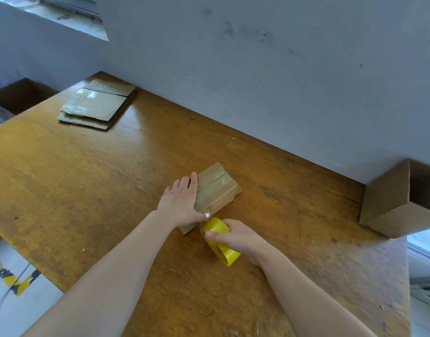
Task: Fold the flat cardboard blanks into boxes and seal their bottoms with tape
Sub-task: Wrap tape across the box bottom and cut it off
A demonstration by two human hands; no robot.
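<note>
Sealing the box [216, 188] bottom, centre view: my left hand [182, 203] presses flat on it, fingers straight; my right hand [240, 237], at the box's 6 o'clock, grips the yellow tape roll [223, 249]. Next, I judge, the strip [207, 213] needs tearing off cleanly.

Passage: brown wooden tabletop [75, 178] mid-left | Blocked: small brown cardboard box [216, 188], yellow tape roll [229, 255] centre; flat cardboard blank stack [97, 103] far left; large cardboard box [384, 205] right; grey wall [257, 81] behind

Tape roll [220, 242] before box [215, 188]
</note>
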